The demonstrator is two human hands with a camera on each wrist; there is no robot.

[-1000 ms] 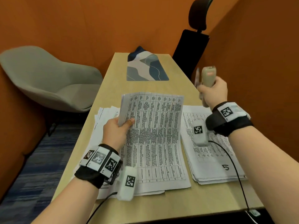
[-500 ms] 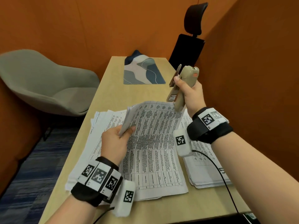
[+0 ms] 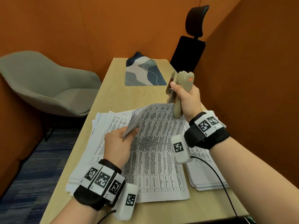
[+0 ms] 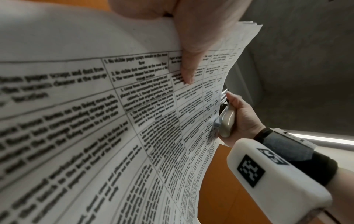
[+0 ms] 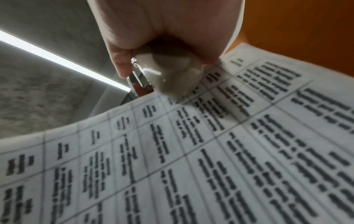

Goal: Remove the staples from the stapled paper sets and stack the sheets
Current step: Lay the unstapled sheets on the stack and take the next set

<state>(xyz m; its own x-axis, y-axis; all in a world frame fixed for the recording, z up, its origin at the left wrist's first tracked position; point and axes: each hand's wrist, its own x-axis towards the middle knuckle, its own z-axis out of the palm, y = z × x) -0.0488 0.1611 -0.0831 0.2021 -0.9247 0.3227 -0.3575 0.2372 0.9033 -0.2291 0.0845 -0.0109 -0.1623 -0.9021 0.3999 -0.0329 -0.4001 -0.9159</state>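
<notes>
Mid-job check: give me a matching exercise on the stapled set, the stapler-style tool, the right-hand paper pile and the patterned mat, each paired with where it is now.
Things:
1. stapled set
2. beige tool
3. right paper pile
4. patterned mat

Places:
A. flat at the desk's far end
B. gripped in the right hand, above the sheets
C. lying on the desk under the right wrist
D. top corner lifted by the left hand

Pairs: 1-D, 2-B, 3-C, 4-A

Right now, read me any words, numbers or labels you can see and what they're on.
"1. No visible paper scraps remain on the main floor": a cell on the held paper set, as best it reads.
Rest of its table: too blurred.
Orange patch on the staple remover: unreadable.
Wrist bands: code squares only.
</notes>
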